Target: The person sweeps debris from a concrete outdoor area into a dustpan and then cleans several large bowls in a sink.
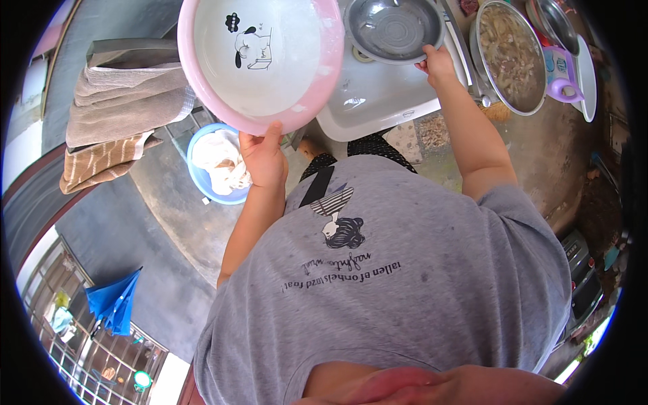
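My left hand [266, 154] grips the near rim of a large pink-rimmed plastic basin [260, 124], thumb on the rim. Its white inside bears a cartoon dog and looks wet; nothing lies in it. My right hand [436, 63] holds the near right edge of a grey round basin [392, 30], whose inside is also bare. This smaller basin is over a white ceramic sink [385, 96], partly covering the drain. The pink basin overlaps the sink's left side. The far edge of the pink basin runs out of view.
Right of the sink stands a metal bowl [511, 55] of cloudy water and pale pieces, beside a purple plastic container [562, 76]. A blue basin [195, 177] with white cloth sits on the floor at left. Towels [126, 96] hang nearby. A blue umbrella [115, 304] hangs at lower left.
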Demonstrator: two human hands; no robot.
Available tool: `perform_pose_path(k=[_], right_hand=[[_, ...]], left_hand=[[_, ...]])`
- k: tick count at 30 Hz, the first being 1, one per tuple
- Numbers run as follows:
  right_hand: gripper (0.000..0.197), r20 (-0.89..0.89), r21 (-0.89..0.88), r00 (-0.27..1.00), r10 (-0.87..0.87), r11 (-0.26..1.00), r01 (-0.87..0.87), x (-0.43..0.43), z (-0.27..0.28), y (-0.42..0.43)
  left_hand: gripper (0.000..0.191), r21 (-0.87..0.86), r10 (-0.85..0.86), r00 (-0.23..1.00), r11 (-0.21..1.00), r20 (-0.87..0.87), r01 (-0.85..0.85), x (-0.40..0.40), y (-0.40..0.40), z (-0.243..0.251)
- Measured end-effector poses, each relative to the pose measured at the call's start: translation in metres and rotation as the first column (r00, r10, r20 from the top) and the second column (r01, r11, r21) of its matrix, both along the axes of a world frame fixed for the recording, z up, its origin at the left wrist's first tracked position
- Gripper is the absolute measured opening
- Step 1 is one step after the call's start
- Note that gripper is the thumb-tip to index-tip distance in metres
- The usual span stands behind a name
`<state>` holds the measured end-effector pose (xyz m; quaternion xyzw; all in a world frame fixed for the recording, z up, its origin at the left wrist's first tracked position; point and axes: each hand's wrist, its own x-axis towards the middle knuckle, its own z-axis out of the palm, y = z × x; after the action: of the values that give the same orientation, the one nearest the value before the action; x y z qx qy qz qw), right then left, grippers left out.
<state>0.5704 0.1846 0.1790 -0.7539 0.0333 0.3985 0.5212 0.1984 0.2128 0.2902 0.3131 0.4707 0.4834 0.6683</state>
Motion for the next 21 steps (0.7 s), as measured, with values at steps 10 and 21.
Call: perform_pose_path(k=[10, 21], right_hand=[[0.027, 0.535, -0.274, 0.769, 0.349, 0.933, -0.233, 0.022, 0.058, -0.026], [0.023, 0.598, -0.626, 0.401, 0.694, 0.717, -0.307, 0.014, 0.023, -0.007]], left_hand=[[0.035, 0.199, 0.028, 0.998, 0.98, -0.062, -0.015, 0.002, -0.012, -0.054], [0.027, 0.372, 0.017, 0.728, 0.868, -0.685, 0.33, -0.01, -0.019, -0.113]])
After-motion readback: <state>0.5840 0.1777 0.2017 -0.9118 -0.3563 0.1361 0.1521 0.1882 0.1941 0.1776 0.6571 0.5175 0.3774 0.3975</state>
